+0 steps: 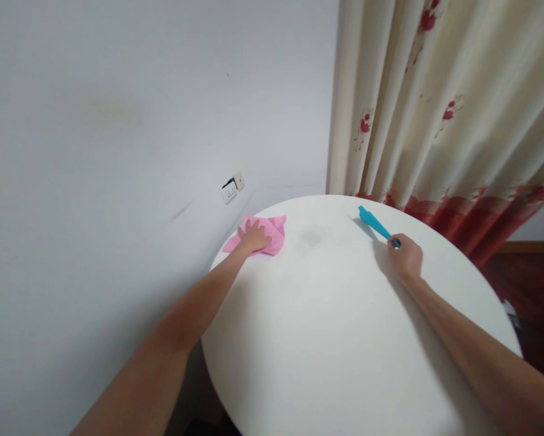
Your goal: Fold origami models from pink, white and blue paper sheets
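Note:
My left hand [255, 237] lies flat with fingers spread on a pink cloth [277, 231], near the far left rim of a round white table [326, 339]. The cloth is wrinkled and its corners stick out around my fingers. On the right side of the table, my right hand [407, 254] is closed around the handle of a slim blue tool [373, 223]. Its wider end points away and to the left, just above the tabletop. I cannot make out what kind of tool it is.
A pale wall [140, 151] with a socket [229, 192] runs close along the table's left side. Cream curtains [390, 121] with red flowers hang behind the table. A faint grey smudge [311, 238] marks the tabletop between my hands. Dark reddish floor [526, 278] shows at right.

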